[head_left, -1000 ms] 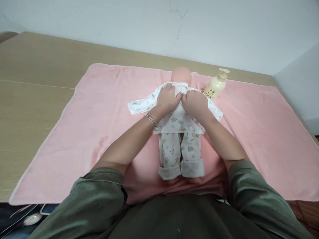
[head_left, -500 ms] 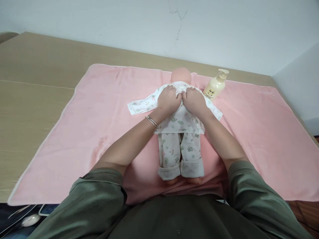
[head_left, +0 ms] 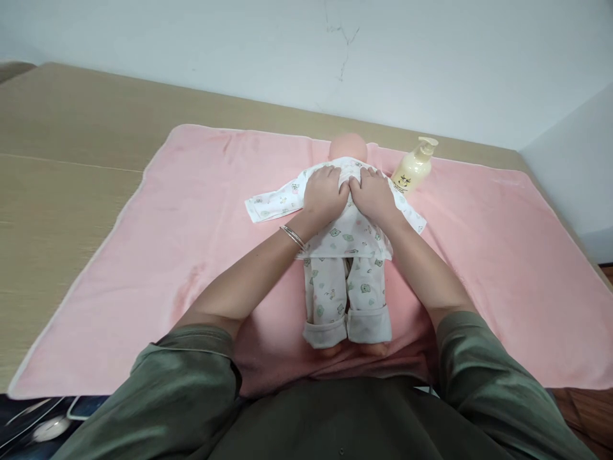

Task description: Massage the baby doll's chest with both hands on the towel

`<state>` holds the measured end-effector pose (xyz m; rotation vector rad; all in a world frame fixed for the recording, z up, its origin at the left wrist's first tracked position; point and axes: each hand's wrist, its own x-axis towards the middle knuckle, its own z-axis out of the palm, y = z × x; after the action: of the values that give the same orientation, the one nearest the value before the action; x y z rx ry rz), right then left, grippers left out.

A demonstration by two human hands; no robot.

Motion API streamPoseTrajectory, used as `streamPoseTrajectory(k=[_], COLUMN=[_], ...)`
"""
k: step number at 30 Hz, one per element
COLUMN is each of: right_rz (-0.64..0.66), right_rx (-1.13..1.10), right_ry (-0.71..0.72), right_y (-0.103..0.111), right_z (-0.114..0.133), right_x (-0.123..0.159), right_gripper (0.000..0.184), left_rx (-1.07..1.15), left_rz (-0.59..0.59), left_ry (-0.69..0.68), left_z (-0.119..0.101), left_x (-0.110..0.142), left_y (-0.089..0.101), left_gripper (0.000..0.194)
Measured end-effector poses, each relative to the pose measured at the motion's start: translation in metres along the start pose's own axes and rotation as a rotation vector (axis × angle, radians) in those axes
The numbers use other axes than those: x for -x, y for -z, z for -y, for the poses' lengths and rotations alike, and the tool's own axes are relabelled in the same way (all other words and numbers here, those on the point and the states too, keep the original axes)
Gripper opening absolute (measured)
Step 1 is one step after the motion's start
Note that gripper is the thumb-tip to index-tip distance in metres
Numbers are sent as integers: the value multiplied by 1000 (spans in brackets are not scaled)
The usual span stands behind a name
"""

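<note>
So a baby doll with a smooth, round, pinkish head (head_left: pixel 348 147) is lying right around the center of the frame, head pointing toward the top and feet toward the bottom. It's wearing a white, long-sleeved cloth shirt printed with little green and pink animals (head_left: pixel 347 241) and matching white printed pants with wide turned-up cuffs (head_left: pixel 329 294), bare feet poking out below

The bare left hand (head_left: pixel 325 197) is lying flat on the upper part of the shirt, fingers stretched out toward the head, not clamped on anything. The bare right hand (head_left: pixel 375 197) is doing the same just beside it, also spread flat, and the two thumbs are pointing in at each other near the doll's middle (thin, round silver bangles (head_left: pixel 292 237) are circling the left wrist, btw)

Under the doll, a soft pink rectangular blanket with a pale edge (head_left: pixel 143 255) is covering most of a light brown wood-look table (head_left: pixel 57 191), which is showing at the left and along the back. A pale yellow pump bottle with a small dark cartoon print (head_left: pixel 414 167) is standing right of center, just beside the shirt's sleeve. A plain whitish wall with a thin crack (head_left: pixel 239 57) is filling the top of the frame
</note>
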<state>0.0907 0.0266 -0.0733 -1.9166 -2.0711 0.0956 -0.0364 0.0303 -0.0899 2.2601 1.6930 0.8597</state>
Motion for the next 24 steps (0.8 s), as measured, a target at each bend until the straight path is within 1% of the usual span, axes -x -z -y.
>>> streamPoseTrajectory(k=[2, 6, 7, 9, 12, 15, 17, 19, 21, 23, 24], right_rz=[0, -12, -14, -11, 0, -1, -5, -30, -95, -168, -179], right_rx=[50, 140, 142, 109, 22, -19, -41, -73, -102, -106, -99], right_ry=[36, 243, 268, 240, 119, 64, 72, 109, 142, 145, 144], right_y=[2, 5, 5, 4, 1, -2, 0, 3, 7, 8, 7], right_z=[5, 14, 15, 13, 7, 2, -1, -3, -3, -2, 0], right_x=[7, 20, 20, 18, 8, 1, -1, -1, -1, 1, 2], right_gripper=[45, 41, 41, 43, 48, 49, 47, 44, 43, 45, 46], left_rx=[65, 142, 150, 155, 159, 192, 209, 228, 257, 276, 273], left_rz=[9, 0, -9, -29, -67, -110, -129, -142, -163, -196, -211], left_ry=[28, 34, 33, 29, 16, 9, 8, 10, 13, 25, 36], left_z=[5, 16, 18, 19, 20, 23, 24, 26, 26, 26, 26], left_x=[-3, -7, -7, -5, -2, -1, -1, 0, 2, 4, 5], left_y=[-1, -7, -9, -12, -16, -21, -23, -24, -24, -25, -25], left_gripper=[43, 49, 50, 51, 51, 47, 45, 44, 42, 41, 41])
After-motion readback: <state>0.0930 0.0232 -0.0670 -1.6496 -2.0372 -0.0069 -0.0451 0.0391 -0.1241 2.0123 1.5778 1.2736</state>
